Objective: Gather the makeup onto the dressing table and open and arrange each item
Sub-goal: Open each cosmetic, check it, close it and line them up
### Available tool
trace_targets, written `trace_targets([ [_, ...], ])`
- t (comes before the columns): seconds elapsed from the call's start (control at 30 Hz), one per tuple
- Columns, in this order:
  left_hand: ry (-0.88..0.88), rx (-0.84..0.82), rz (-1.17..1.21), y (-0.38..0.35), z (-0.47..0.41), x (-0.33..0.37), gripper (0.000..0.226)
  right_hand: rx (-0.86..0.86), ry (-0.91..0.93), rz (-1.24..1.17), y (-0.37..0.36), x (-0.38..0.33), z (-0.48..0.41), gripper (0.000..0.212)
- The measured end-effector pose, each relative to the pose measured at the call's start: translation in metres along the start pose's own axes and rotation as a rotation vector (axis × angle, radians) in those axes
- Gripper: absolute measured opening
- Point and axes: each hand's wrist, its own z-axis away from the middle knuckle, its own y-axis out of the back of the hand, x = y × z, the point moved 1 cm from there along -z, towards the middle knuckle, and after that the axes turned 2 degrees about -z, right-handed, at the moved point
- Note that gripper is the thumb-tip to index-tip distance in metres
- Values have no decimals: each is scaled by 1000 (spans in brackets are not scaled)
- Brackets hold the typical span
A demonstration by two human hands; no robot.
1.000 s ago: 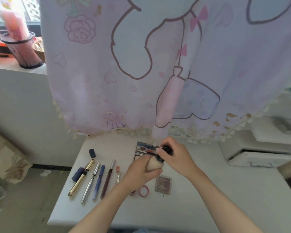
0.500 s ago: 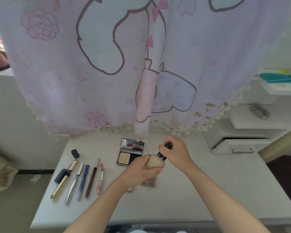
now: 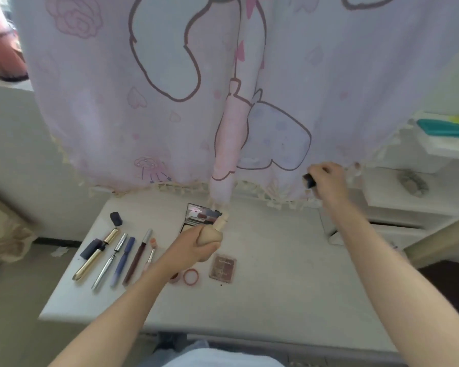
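My left hand point(image 3: 194, 246) grips a beige foundation bottle point(image 3: 213, 233) above the white dressing table point(image 3: 270, 282); its neck is bare. My right hand point(image 3: 327, 181) holds the bottle's black cap point(image 3: 309, 180) up at the back right, near the curtain hem. Behind the bottle lies an open compact palette point(image 3: 200, 215). A row of uncapped pens and tubes, among them a gold tube point(image 3: 96, 254), a silver one point(image 3: 109, 260) and a blue one point(image 3: 122, 260), lies on the left. A brown blush case point(image 3: 222, 268) and a small red ring lid point(image 3: 191, 277) lie in front.
A pink printed curtain point(image 3: 196, 88) hangs over the table's back edge. A dark blue cap point(image 3: 116, 218) lies at the back left. White shelves point(image 3: 408, 202) stand to the right, holding a grey scrunchie point(image 3: 413, 183) and a teal item point(image 3: 445, 129).
My right hand has pulled the black cap off the bottle and carried it up and to the right. My left hand still holds the bottle, now uncapped.
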Motion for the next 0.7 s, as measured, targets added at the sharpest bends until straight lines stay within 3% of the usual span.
trace_targets([
  [0.13, -82, 29, 129, -12, -16, 27, 23, -108, -100, -46, -36, 38, 9, 32],
  [0.27, -61, 55, 127, -29, -26, 18, 20, -196, -148, -34, -40, 59, 17, 28],
  [0.43, -37, 62, 91, -56, -49, 10, 20, -357, -121, 177, -36, 90, 23, 8],
  [0.53, 29, 67, 59, -75, -62, 8, 16, -397, -98, 349, -35, 116, 26, 32],
  [0.7, 129, 97, -39, -94, -85, -1, 32, -426, -79, 420, -47, 156, 35, 46],
])
